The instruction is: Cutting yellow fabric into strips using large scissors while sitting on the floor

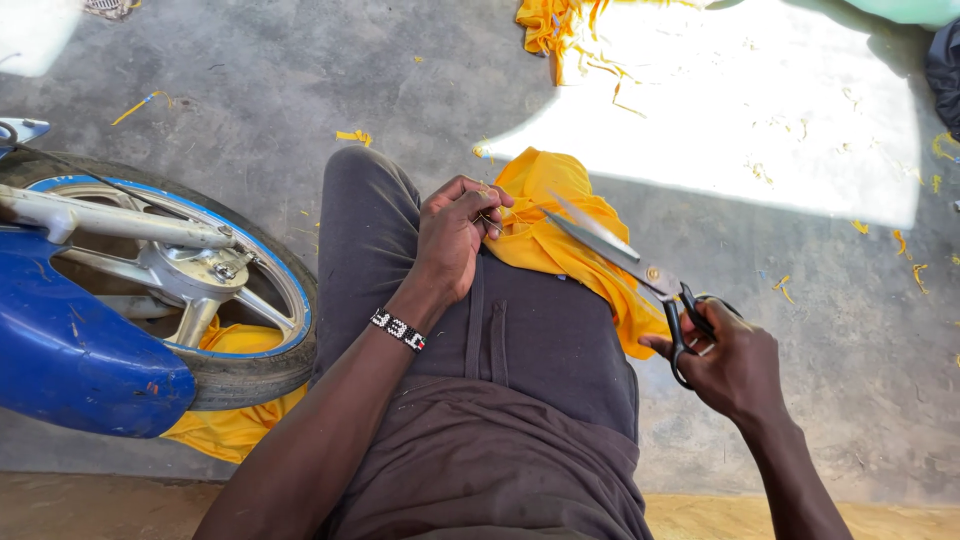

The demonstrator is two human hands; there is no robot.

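Note:
A piece of yellow fabric (560, 240) lies draped over my lap, on dark trousers. My left hand (455, 235) pinches the fabric's edge near my knee, fingers curled on it. A beaded black-and-white bracelet (398, 330) sits on that wrist. My right hand (730, 365) grips the black handles of a large pair of scissors (625, 260). The steel blades are parted and point up-left toward the fabric's edge by my left fingers.
A motorcycle wheel (180, 270) with a blue rim and blue mudguard stands at the left, on more yellow cloth (230, 425). Yellow scraps (565, 35) and thin offcuts litter the grey concrete floor. A bright sunlit patch (740, 100) lies ahead.

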